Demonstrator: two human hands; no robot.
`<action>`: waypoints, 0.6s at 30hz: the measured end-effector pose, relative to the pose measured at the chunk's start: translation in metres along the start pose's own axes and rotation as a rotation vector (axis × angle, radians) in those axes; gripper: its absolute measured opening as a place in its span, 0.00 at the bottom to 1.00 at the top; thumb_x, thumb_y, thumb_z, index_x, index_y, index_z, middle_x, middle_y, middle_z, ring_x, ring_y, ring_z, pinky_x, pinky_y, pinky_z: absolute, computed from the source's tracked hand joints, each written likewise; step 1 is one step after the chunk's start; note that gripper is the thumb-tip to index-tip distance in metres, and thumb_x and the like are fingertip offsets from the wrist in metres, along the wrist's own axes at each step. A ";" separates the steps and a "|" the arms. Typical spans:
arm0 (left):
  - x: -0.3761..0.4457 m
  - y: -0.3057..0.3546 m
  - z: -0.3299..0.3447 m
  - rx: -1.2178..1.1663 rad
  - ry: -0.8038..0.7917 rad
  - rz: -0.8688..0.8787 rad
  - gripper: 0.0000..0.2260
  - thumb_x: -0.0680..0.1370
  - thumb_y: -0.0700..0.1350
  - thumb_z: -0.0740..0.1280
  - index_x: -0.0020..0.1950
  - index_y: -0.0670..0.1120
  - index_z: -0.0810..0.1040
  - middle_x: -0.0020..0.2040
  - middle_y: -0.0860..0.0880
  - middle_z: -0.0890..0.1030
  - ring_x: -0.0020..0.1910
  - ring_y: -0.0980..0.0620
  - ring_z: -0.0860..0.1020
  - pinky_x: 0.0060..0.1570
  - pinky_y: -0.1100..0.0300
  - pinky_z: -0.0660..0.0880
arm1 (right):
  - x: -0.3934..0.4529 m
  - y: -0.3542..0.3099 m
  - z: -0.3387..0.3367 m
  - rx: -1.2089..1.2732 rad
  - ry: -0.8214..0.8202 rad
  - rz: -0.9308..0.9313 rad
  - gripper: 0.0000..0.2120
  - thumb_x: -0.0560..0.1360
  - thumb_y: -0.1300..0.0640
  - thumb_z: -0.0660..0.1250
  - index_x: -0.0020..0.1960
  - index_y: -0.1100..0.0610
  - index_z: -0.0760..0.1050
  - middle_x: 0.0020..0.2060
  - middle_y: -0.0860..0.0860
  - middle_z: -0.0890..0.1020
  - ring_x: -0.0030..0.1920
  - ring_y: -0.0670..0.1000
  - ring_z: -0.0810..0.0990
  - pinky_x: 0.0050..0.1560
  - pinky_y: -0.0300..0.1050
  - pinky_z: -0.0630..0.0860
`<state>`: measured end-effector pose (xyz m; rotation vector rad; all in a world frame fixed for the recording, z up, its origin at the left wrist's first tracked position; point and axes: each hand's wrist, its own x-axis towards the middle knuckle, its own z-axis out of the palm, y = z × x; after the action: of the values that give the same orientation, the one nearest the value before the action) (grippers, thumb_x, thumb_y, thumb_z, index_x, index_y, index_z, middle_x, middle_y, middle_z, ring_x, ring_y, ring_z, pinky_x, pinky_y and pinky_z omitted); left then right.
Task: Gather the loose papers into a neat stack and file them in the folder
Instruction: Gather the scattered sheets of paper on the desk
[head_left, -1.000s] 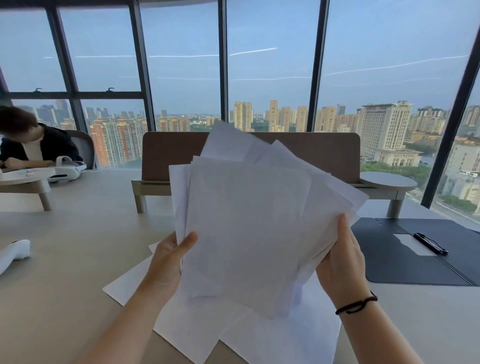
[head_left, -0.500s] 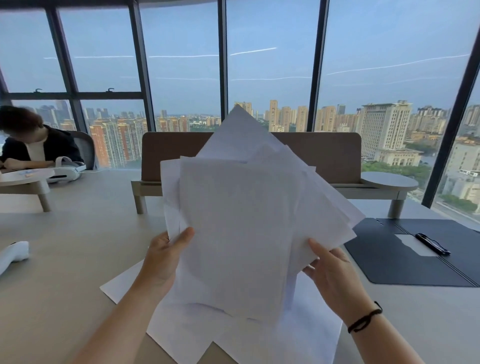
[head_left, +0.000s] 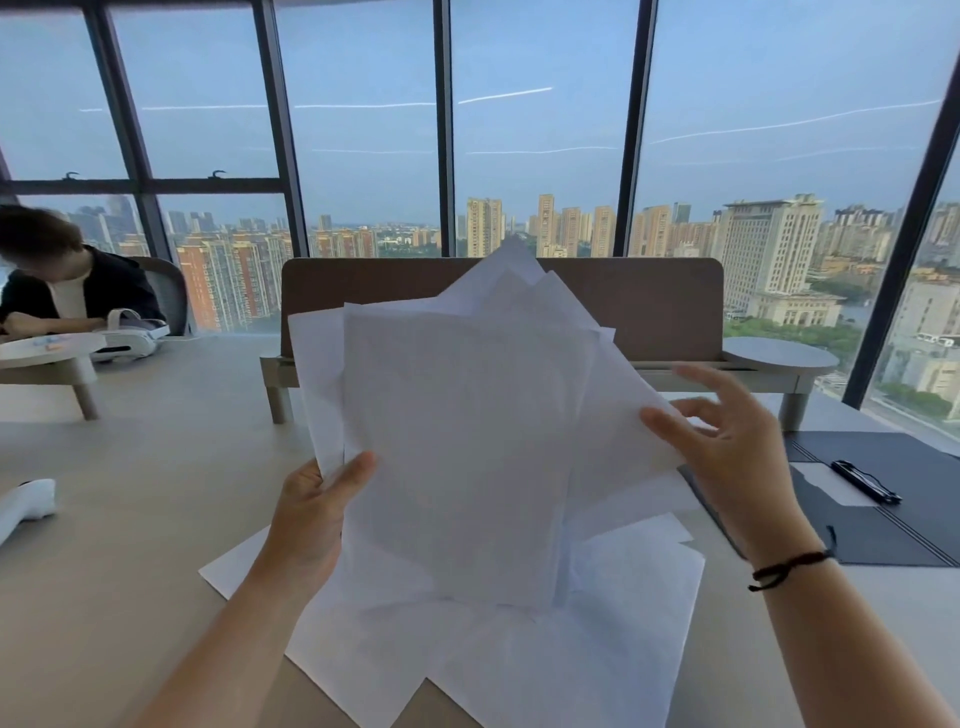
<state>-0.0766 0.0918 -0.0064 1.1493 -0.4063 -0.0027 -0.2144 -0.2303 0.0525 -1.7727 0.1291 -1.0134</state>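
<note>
An uneven bundle of white papers (head_left: 467, 436) stands upright above the table, its corners fanned out at the top. My left hand (head_left: 311, 514) grips the bundle's lower left edge, thumb in front. My right hand (head_left: 727, 447) is at the bundle's right edge with fingers spread; the thumb touches the sheet and the hand is blurred. More loose sheets (head_left: 597, 639) lie overlapped on the table under the bundle. The dark folder (head_left: 883, 535) lies open flat at the right, with a black pen (head_left: 865, 480) on a white sheet inside it.
A brown desk divider (head_left: 649, 301) with a small round shelf (head_left: 776, 353) stands behind the papers. A white controller (head_left: 26, 506) lies at the left edge. Another person (head_left: 67, 291) sits at far left beside a white headset (head_left: 127, 338). Windows fill the background.
My right hand has let go of the bundle's lower right edge and risen to its right side with fingers spread. The bundle has tilted and its top corner has lifted.
</note>
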 end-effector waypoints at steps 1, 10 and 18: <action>0.000 0.000 0.000 0.002 -0.001 -0.002 0.31 0.55 0.60 0.83 0.52 0.46 0.87 0.52 0.42 0.87 0.54 0.40 0.84 0.62 0.37 0.75 | 0.002 0.003 0.001 -0.121 -0.055 0.008 0.11 0.74 0.55 0.76 0.54 0.51 0.81 0.37 0.48 0.85 0.31 0.43 0.82 0.31 0.35 0.78; -0.003 0.003 0.002 -0.017 0.016 -0.025 0.13 0.69 0.47 0.74 0.52 0.45 0.87 0.52 0.43 0.87 0.53 0.43 0.85 0.61 0.39 0.76 | -0.026 0.051 0.018 0.172 -0.110 0.236 0.17 0.81 0.55 0.67 0.35 0.58 0.81 0.30 0.51 0.82 0.31 0.51 0.79 0.35 0.49 0.78; 0.000 0.006 -0.001 -0.032 0.036 -0.021 0.11 0.75 0.40 0.68 0.56 0.43 0.84 0.53 0.43 0.87 0.52 0.43 0.85 0.52 0.48 0.82 | -0.033 0.059 0.014 0.495 -0.192 0.370 0.14 0.70 0.55 0.75 0.52 0.62 0.83 0.48 0.59 0.87 0.45 0.57 0.87 0.47 0.54 0.83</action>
<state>-0.0781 0.0949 -0.0014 1.1208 -0.3614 -0.0065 -0.2045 -0.2295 -0.0164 -1.3186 0.0728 -0.5439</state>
